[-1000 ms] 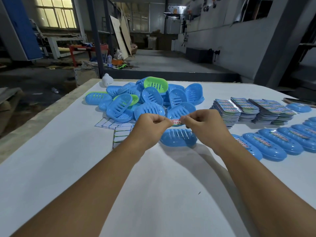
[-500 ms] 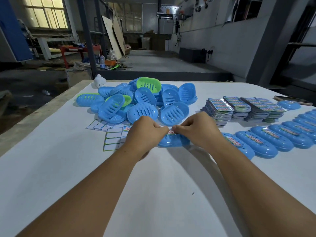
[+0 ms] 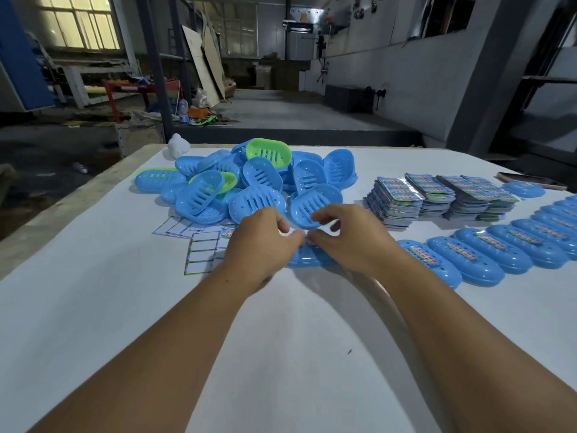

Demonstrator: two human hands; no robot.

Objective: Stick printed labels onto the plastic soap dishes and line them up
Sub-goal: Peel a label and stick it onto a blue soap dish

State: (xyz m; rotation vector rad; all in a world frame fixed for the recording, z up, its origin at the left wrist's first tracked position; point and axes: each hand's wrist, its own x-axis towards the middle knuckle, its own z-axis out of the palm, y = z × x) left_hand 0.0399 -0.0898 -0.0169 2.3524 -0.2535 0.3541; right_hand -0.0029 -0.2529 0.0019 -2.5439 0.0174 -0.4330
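1. Your left hand and right hand meet over a smooth blue oval soap dish lying face-down on the white table, fingertips pressing a small printed label onto it.
2. Behind it is a heap of slotted dishes, blue and green; peeled backing sheets lie left.
3. To your right are label stacks and a row of labelled dishes.
4. Your hands hide most of the label.
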